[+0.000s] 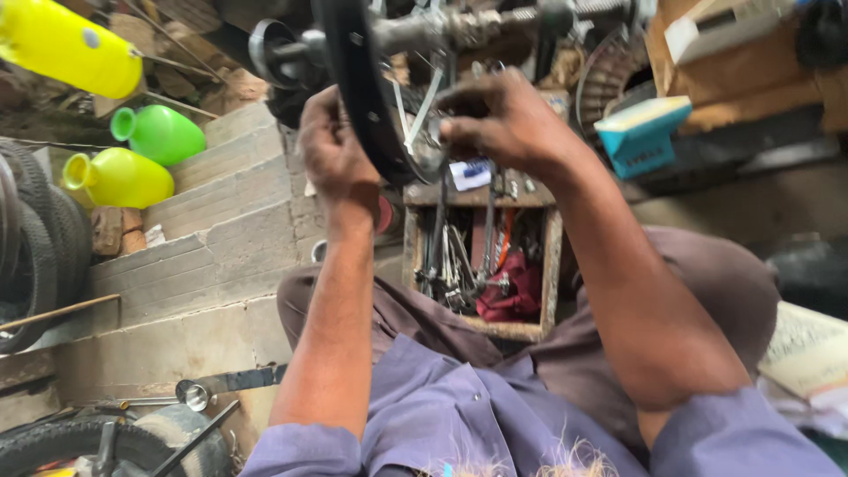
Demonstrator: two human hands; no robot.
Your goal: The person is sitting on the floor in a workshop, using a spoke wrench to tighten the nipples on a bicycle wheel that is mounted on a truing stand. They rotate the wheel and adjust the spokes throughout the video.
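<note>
A black bicycle wheel rim (358, 79) with thin metal spokes (422, 106) stands on edge in front of me, mounted on a metal axle (415, 31). My left hand (331, 146) is closed around the rim's left side. On the rim's right side, my right hand (508, 119) pinches something small at the spokes; the fingers hide it. Both forearms reach up from purple sleeves.
A wooden toolbox (548, 265) with several metal tools and a red cloth (512, 291) sits between my knees. Grey stone steps (203, 238) rise at left, with yellow (119, 177) and green (159, 132) plastic jugs, tyres (35, 238), and a blue box (640, 132) at right.
</note>
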